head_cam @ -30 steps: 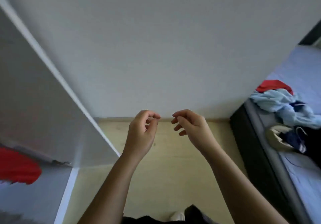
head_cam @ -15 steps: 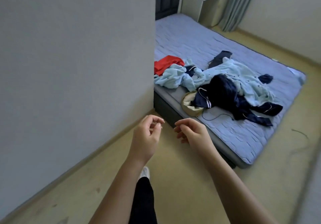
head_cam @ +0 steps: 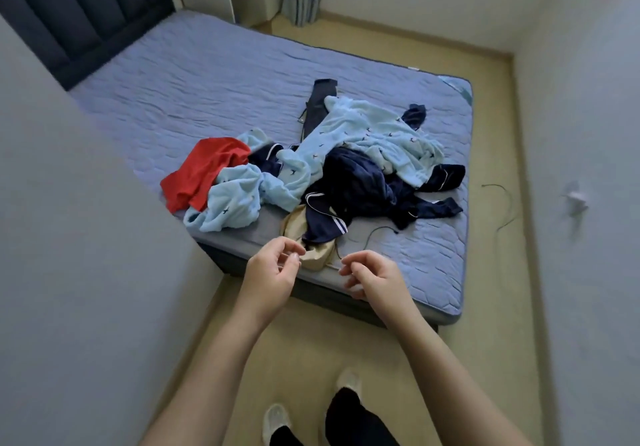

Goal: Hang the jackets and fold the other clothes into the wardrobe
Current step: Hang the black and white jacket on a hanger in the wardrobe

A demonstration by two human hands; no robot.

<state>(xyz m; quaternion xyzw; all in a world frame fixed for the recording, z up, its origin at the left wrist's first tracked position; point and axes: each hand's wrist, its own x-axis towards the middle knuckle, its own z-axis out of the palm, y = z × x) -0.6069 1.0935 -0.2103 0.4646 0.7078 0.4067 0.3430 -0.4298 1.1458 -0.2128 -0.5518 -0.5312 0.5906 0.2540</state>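
**Back at the bed with both hands empty**

Within the last second the view swings away from the white wardrobe panel, and now the bed (head_cam: 207,75) fills the middle of the picture. The person stands on the floor (head_cam: 311,359) near its corner. The hands change little. The left hand (head_cam: 273,269) and the right hand (head_cam: 374,277) stay raised side by side before the body, with fingers loosely curled, and neither has hold of anything.

The clothes to sort lie in one tangled pile on the near part of the mattress. A light blue fleece garment (head_cam: 363,134) is on top and a navy garment with white piping (head_cam: 360,182) lies partly under it. A red garment (head_cam: 204,168) is at the left of the pile. A beige garment (head_cam: 298,227) lies at the mattress edge, nearest to the hands (the left fingertips appear just before it, but I cannot tell whether they touch). A thin dark cable (head_cam: 377,234) lies on the mattress just to the right of it.

In my judgement the turn means a new pickup is beginning, and much of the task remains. The beige piece looks closest to take. The pieces are intertwined, so pulling one may drag others off the bed.
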